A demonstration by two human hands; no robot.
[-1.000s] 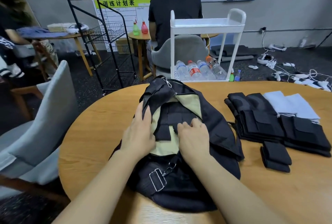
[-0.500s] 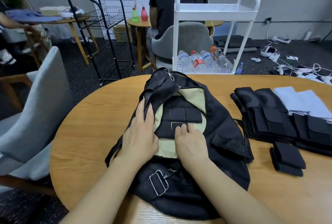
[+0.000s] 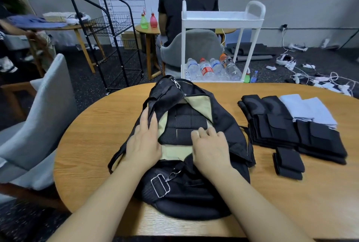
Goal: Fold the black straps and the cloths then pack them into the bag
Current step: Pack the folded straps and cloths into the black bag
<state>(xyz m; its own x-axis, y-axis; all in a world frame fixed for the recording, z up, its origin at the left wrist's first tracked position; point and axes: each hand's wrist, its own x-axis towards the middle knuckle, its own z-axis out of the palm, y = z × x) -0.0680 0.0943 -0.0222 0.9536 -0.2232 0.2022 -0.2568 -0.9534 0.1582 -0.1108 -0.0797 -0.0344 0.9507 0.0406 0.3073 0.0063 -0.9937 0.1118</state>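
The left hand [image 3: 142, 142], fingers released and flat, pushed aside the edge of the soft black cloth bag [image 3: 223, 121] for room. The right hand [image 3: 210, 144], fingers flat too, pressed the folded black straps [image 3: 186, 123] under them down inside.

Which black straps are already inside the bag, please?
The straps touched by the right hand, on the bag lining; the other stacks lie on the table.

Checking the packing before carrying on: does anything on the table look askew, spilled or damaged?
Nothing stands out. Folded black straps lie flat inside the open bag; the remaining straps and white cloths sit in tidy stacks to its right.
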